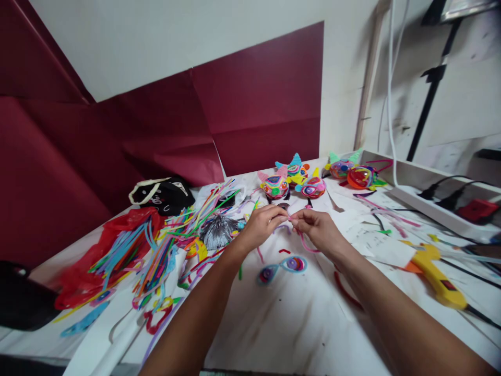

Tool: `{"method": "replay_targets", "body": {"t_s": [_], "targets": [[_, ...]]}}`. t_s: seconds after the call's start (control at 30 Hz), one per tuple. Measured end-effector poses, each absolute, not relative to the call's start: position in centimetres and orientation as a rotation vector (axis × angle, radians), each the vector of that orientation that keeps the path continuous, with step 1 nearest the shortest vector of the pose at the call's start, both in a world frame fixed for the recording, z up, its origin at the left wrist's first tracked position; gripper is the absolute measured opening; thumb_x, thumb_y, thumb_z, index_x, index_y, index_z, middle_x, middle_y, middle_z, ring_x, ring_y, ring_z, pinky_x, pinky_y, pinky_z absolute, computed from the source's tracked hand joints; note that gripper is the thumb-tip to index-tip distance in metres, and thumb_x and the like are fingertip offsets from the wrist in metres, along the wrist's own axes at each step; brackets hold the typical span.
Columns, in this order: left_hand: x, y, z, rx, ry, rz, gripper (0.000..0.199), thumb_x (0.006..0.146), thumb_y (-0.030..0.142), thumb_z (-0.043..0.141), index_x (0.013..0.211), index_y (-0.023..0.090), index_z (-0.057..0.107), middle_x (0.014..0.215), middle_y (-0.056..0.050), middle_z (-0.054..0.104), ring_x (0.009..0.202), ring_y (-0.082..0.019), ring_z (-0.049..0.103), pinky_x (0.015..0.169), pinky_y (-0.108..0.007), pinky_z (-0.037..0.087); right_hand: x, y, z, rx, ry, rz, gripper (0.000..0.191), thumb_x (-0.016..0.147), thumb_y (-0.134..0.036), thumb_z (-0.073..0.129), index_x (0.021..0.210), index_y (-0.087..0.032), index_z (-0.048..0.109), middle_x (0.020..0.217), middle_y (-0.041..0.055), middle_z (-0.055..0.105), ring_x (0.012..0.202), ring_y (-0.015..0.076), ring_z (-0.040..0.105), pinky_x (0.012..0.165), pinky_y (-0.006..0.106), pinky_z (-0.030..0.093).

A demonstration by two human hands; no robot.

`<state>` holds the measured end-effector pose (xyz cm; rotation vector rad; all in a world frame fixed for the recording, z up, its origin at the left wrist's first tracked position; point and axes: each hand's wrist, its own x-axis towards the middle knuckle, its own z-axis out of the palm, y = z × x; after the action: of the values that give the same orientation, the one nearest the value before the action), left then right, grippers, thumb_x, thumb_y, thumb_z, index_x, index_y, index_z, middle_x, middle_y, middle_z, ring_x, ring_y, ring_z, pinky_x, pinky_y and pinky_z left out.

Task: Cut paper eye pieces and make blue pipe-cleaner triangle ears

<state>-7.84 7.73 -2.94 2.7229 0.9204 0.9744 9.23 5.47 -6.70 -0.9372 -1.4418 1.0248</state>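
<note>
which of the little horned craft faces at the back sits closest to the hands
The pink-horned face, leftmost of the row, sits just beyond the left hand. The others stand farther right toward the tray, away from both hands; the right hand pinches a pink pipe cleaner.

Bare table near body; pipe-cleaner heap crowds left, glue gun right, masks beyond.

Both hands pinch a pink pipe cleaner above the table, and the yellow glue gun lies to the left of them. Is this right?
Not quite. In the head view the yellow glue gun lies to the right of the hands, not left. The left hand and right hand do pinch the pink pipe cleaner.
</note>
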Motion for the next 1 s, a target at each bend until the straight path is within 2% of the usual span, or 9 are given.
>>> {"method": "replay_targets", "body": {"t_s": [0.13,0.37,0.6,0.73,0.87,1.0], "targets": [[-7.7,7.0,-2.8,2.825,1.045,0.997,0.02,0.09,0.025,0.044,0.082,0.016,0.06,0.08,-0.004,0.063,0.078,-0.014,0.057,0.074,-0.025,0.042,9.2,5.3,-6.5,-0.905,-1.463,1.056,0.02,0.068,-0.035,0.062,0.072,-0.016,0.061,0.057,-0.002,0.056,0.054,0.0121,0.047,0.055,0.026,0.036],[-8.0,6.7,-2.6,2.801,1.15,1.103,0.02,0.092,0.023,0.04,0.089,0.016,0.058,0.086,-0.005,0.062,0.083,-0.014,0.056,0.077,-0.026,0.042,9.0,4.9,-6.1,-0.985,-1.471,1.101,0.027,0.067,-0.039,0.06,0.079,-0.015,0.061,0.06,0.0002,0.06,0.054,0.0127,0.053,0.054,0.025,0.041],[-9.8,7.6,-3.3,2.845,1.179,1.073,0.022,0.089,0.013,0.039,0.099,0.016,0.059,0.092,-0.005,0.063,0.087,-0.015,0.058,0.079,-0.026,0.044,9.4,5.2,-6.9,-1.149,-1.596,0.908,0.015,0.072,-0.029,0.056,0.066,-0.017,0.061,0.055,0.0003,0.059,0.048,0.0128,0.052,0.051,0.025,0.04],[-10.0,7.6,-4.1,2.816,1.283,1.048,0.023,0.088,0.012,0.039,0.098,0.014,0.059,0.086,-0.005,0.063,0.079,-0.014,0.058,0.074,-0.025,0.044,9.6,5.0,-6.6,-1.257,-1.621,0.751,0.014,0.075,-0.027,0.054,0.064,-0.019,0.06,0.056,0.0002,0.06,0.05,0.0134,0.052,0.051,0.025,0.037],[-9.8,7.2,-4.4,2.581,1.35,1.073,0.022,0.09,0.019,0.04,0.093,0.015,0.061,0.073,-0.001,0.063,0.067,-0.012,0.058,0.067,-0.022,0.042,9.7,5.1,-6.6,-1.342,-1.601,0.624,0.014,0.077,-0.026,0.052,0.07,-0.02,0.062,0.06,0.0014,0.062,0.057,0.0156,0.055,0.055,0.026,0.036],[-9.5,6.8,-4.4,2.5,1.36,1.054,0.022,0.09,0.025,0.041,0.089,0.017,0.062,0.067,0.002,0.062,0.064,-0.011,0.057,0.066,-0.022,0.04,9.6,5.2,-6.8,-1.388,-1.592,0.547,0.013,0.077,-0.026,0.051,0.071,-0.02,0.062,0.063,0.0021,0.063,0.058,0.0163,0.055,0.056,0.026,0.036]]}}
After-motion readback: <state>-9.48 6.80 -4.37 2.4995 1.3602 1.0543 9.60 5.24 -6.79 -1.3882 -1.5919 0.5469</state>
